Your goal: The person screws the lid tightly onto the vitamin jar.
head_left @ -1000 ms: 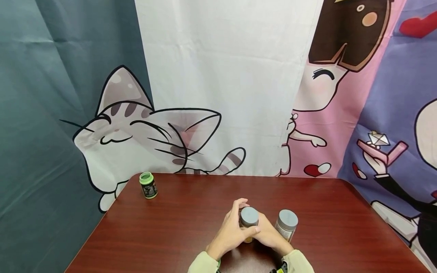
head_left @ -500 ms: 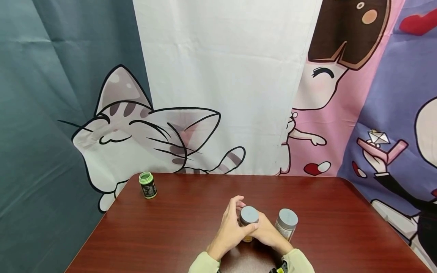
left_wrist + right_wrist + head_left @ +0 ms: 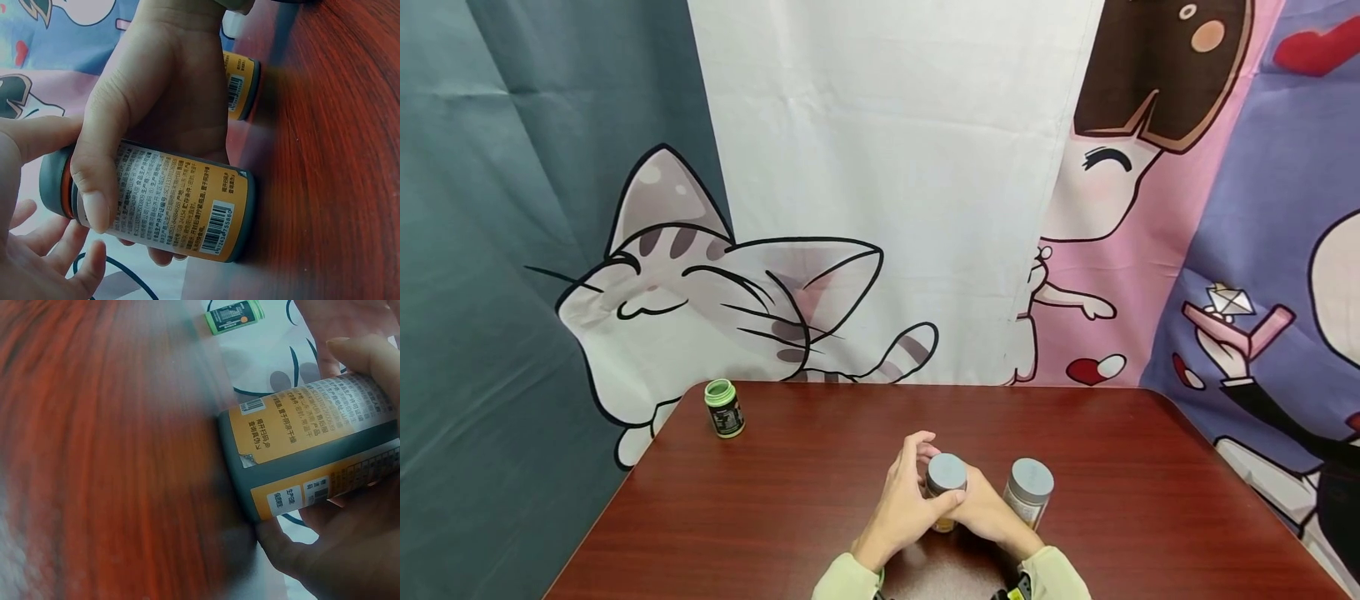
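An orange-labelled bottle with a grey screw lid stands on the table between both hands. My right hand grips its body from the right, the thumb lying across the printed label. At the lid is my left hand: its thumb touches the near side, while the fingers curve loosely round the far side. An orange-red band shows just below the lid in the left wrist view. A second bottle of the same kind, grey-lidded, stands beside my right wrist.
At the far left of the red-brown table stands a small black jar with a green, uncapped neck. Behind the table hangs a cartoon-printed curtain.
My left hand's fingers have lifted and spread slightly away from the lid since one second ago. The bottle and right hand look almost the same.
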A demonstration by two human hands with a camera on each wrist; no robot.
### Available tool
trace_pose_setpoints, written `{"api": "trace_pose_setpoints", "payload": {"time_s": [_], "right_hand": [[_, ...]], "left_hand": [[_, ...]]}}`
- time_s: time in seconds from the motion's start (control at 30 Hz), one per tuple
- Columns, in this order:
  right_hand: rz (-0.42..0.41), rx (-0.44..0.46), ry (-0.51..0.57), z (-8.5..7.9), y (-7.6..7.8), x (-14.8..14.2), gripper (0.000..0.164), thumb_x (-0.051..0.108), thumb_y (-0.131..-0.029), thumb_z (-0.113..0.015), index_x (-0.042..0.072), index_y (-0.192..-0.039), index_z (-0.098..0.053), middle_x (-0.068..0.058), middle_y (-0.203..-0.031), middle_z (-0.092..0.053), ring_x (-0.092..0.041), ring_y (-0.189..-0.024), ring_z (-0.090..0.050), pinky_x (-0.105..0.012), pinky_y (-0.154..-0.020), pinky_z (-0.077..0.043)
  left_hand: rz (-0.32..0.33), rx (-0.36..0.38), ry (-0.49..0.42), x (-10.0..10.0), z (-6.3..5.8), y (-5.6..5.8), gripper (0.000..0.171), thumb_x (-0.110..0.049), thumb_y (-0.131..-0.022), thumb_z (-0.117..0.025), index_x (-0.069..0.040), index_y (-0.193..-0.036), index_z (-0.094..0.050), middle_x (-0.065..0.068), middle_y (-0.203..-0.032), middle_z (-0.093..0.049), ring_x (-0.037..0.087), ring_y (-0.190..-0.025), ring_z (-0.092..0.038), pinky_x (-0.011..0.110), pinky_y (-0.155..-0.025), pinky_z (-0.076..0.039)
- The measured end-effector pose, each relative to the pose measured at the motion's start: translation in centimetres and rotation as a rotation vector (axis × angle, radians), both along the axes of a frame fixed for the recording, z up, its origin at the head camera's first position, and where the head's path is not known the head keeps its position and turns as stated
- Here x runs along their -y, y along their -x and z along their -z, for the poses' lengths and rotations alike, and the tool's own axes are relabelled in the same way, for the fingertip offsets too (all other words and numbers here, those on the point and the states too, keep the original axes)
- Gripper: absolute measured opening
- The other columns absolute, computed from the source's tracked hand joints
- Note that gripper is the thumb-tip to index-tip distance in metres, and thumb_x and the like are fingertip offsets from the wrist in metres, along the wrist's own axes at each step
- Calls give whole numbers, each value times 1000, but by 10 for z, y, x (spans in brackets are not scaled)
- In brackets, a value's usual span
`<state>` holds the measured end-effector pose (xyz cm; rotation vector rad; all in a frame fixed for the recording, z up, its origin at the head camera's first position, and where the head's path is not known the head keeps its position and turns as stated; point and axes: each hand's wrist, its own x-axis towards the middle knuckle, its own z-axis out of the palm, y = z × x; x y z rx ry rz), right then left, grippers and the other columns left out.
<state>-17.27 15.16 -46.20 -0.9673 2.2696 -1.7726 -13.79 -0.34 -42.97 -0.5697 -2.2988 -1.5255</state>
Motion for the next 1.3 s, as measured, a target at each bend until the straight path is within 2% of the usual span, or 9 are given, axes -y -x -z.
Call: {"api": "trace_pose_setpoints", "payload": {"time_s": [0.3,0.43,0.6,0.7,0.9,0.97,1.17,1.3], "right_hand": [[24,21,-23,1,1,-3,48,10,-78,-70,2,-121,-51,-11,-109,-61,-8,-95,-56,-24,-83,-44],[26,17,-22,0,1,-4,44,12,-77,-71,4,-117,-54,-10,-106,-62,-9,-93,-57,-25,-82,-44],[30,14,-12,1,1,-4,46,13,-77,-72,5,-118,-53,-9,-107,-61,-11,-95,-57,-25,-84,-44],[29,10,-6,2,1,-4,47,13,-78,-71,5,-120,-52,-10,-109,-61,-11,-97,-57,-25,-85,-44],[24,5,5,2,1,-4,49,12,-78,-71,4,-121,-51,-12,-110,-61,-10,-97,-57,-25,-85,-44],[24,-1,1,2,0,-4,49,12,-78,-71,3,-121,-50,-11,-110,-61,-10,-97,-56,-25,-84,-44],[39,-28,-24,-8,-6,-2,49,10,-78,-71,1,-121,-50,-13,-109,-61,-7,-96,-56,-24,-84,-44],[60,-35,-42,-5,-4,-1,48,13,-78,-71,4,-121,-51,-9,-109,-61,-8,-97,-56,-24,-85,-44]], "left_hand": [[84,-49,19,3,2,4,67,-18,-72,-75,-23,-127,-37,1,-114,-55,13,-103,-53,26,-75,-45],[128,-35,13,4,2,5,66,-15,-74,-73,-23,-128,-36,-1,-118,-53,13,-105,-52,26,-78,-45],[136,-8,13,4,2,4,63,-16,-75,-72,-22,-127,-37,-2,-119,-53,14,-104,-53,26,-80,-45],[135,-8,13,4,-3,1,62,-12,-75,-72,-18,-126,-39,3,-118,-54,18,-103,-54,28,-80,-45],[139,-17,3,3,-23,-11,59,-5,-72,-71,-10,-123,-41,11,-115,-56,27,-100,-55,31,-79,-46],[126,-30,12,3,-20,-9,59,-8,-73,-72,-12,-123,-42,9,-114,-56,24,-99,-55,30,-79,-46],[106,-40,20,3,3,4,61,-21,-73,-75,-22,-124,-42,1,-115,-56,14,-100,-54,27,-79,-45],[95,-8,27,1,2,3,61,-23,-74,-75,-24,-125,-42,-2,-117,-55,11,-101,-54,25,-80,-45]]}}
